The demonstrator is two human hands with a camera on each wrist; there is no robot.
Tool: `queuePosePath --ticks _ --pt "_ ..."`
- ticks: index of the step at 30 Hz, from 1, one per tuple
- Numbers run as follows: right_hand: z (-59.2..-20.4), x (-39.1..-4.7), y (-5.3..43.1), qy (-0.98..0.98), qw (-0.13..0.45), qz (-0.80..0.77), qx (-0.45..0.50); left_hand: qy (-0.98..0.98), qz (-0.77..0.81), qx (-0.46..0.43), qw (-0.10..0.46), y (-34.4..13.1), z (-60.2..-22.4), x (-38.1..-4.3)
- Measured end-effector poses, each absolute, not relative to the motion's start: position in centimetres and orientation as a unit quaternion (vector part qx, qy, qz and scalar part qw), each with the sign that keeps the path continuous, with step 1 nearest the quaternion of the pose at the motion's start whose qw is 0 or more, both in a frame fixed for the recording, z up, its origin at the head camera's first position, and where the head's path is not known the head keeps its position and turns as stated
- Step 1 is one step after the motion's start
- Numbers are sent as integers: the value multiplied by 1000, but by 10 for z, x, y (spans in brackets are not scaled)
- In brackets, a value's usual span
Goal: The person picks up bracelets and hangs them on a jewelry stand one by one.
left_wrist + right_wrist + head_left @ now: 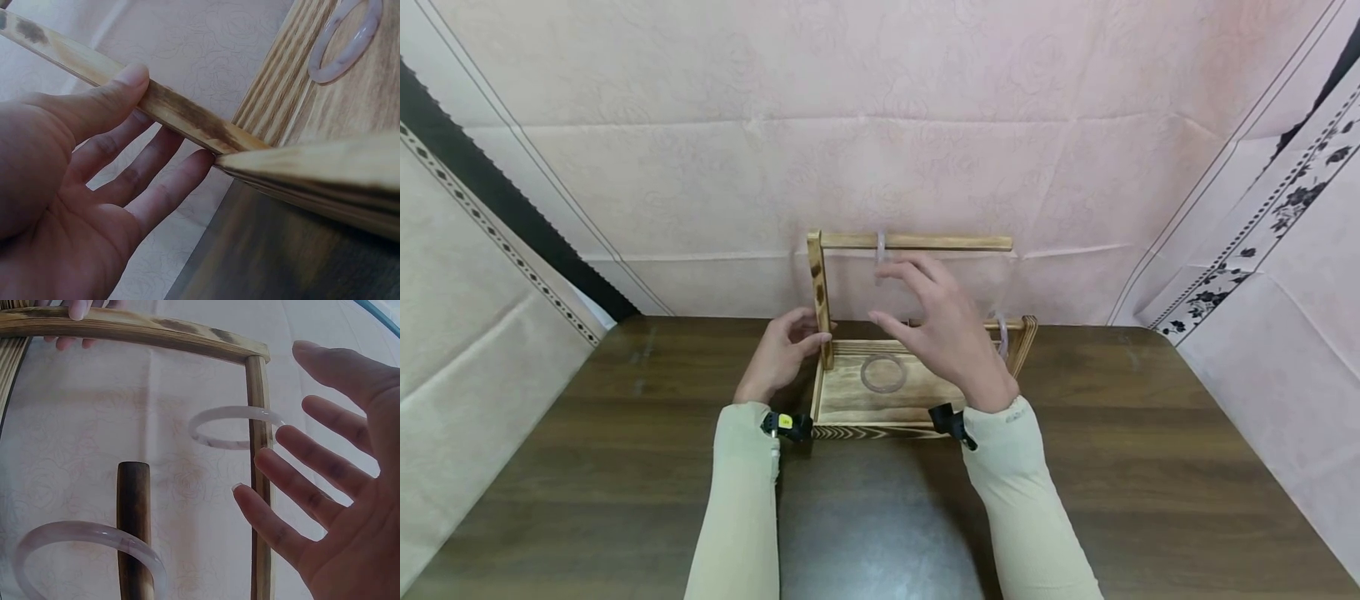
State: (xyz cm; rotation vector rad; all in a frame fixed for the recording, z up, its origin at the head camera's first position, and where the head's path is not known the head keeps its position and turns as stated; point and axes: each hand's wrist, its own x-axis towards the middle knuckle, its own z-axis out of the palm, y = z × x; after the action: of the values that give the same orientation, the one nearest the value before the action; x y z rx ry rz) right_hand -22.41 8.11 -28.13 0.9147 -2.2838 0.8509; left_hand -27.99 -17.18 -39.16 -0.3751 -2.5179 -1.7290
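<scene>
A wooden display stand has an upright post (820,292), a long upper bar (955,242) and a tray-like base (850,408). My left hand (778,354) pinches the post between thumb and fingers, low down near the base. One pale translucent bangle (219,412) hangs round the upper bar. Beside it is my right hand (943,325), its fingers spread and holding nothing; whether a fingertip touches this bangle, I cannot tell. Another bangle (94,528) hangs on the shorter lower bar (134,494). A third bangle (315,65) lies flat on the base.
The stand sits at the far edge of a dark wooden table (625,467). Right behind it hangs a pale patterned cloth (775,167), with more cloth sloping down at both sides.
</scene>
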Motion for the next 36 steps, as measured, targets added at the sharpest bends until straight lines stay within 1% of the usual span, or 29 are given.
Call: queuePosePath --ticks 14,23,30,36 --pt "-287 -226 78 -876 189 284 342 -817 -562 -123 30 -172 -392 -280" --pt "-291 -230 79 -887 150 278 337 -822 -556 -121 31 -171 -392 -281" --pt "-296 -236 78 -887 102 297 338 -823 -555 -119 28 -172 -391 -281" --pt "-300 -238 77 -887 90 300 338 -819 -561 -118 25 -172 -391 -280"
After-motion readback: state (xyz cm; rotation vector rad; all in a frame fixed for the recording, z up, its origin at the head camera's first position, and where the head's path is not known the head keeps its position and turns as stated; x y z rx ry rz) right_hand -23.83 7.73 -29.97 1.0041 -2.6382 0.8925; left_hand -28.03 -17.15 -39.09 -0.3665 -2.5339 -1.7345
